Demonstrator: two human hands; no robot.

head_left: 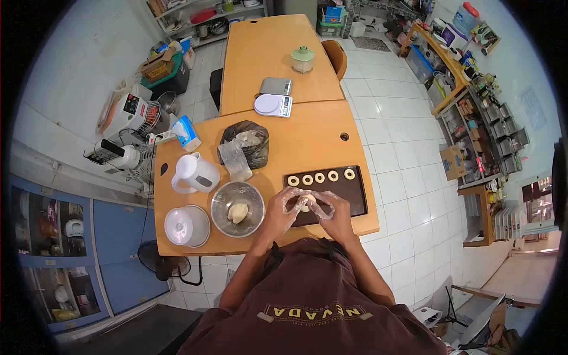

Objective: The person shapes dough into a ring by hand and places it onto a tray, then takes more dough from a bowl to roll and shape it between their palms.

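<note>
Both my hands wear clear plastic gloves and meet over the near left part of a dark baking tray (349,204). Between the fingers of my left hand (283,212) and my right hand (334,214) is a small piece of pale dough (307,200). Several dough rings (320,177) lie in a row along the tray's far side. A steel bowl (222,225) left of my hands holds a lump of dough (238,213). The fingers of both hands are bent around the piece.
On the table (302,136), a white jug (198,173) and a white lidded tub (187,226) stand at the left. Beyond the bowl lies a black plastic bag (251,145). Farther back are a white scale (273,105), a grey scale (276,86) and a green-lidded container (302,59).
</note>
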